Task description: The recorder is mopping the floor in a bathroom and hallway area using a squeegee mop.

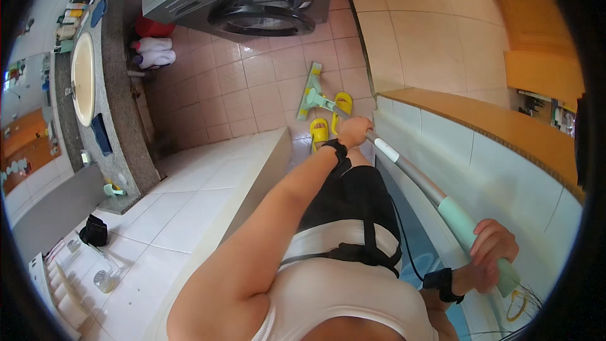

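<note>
A long-handled floor cleaning tool slants across the view, its narrow mint-green and yellow head resting on the pink floor tiles. My left hand is closed around the lower part of its metal pole. Near the upper end, my right hand grips the mint-green handle. Beside the tool's head are my feet in yellow slippers. Both wrists wear black bands.
A grey washing machine with its round door ajar stands ahead. White bottles and a red container sit near a stone counter with a basin. A tiled wall end is close on my left; a tiled ledge borders my right.
</note>
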`<state>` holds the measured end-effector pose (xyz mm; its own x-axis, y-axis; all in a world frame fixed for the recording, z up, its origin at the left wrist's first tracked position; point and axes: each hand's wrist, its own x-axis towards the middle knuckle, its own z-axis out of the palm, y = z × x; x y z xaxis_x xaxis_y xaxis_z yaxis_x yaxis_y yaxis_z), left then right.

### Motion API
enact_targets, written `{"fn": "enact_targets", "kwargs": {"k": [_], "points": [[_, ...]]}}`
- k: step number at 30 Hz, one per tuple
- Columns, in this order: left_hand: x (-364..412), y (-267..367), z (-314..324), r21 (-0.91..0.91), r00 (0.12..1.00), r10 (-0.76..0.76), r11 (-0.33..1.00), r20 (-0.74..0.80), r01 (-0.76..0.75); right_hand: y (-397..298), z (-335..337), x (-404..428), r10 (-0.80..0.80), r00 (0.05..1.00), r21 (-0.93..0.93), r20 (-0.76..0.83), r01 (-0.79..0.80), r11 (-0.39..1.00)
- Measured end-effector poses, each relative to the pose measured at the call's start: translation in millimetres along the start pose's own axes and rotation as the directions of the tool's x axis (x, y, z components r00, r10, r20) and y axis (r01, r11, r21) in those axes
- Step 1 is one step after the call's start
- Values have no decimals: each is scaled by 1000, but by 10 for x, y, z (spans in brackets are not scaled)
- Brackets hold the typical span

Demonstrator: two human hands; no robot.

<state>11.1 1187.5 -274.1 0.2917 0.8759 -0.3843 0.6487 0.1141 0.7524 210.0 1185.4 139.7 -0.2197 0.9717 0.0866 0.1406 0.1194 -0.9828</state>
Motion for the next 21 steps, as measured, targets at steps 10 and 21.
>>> {"fn": "enact_targets", "kwargs": {"k": [10, 21], "points": [[-350, -444, -179, 72, 993, -112, 991, -41, 115, 257, 100, -270, -86, 995, 217, 41, 75, 973], [-1278, -1961, -1360, 311, 800, -527, 738, -288, 598, 980, 1352, -9, 40, 868, 130, 494, -119, 984]]}}
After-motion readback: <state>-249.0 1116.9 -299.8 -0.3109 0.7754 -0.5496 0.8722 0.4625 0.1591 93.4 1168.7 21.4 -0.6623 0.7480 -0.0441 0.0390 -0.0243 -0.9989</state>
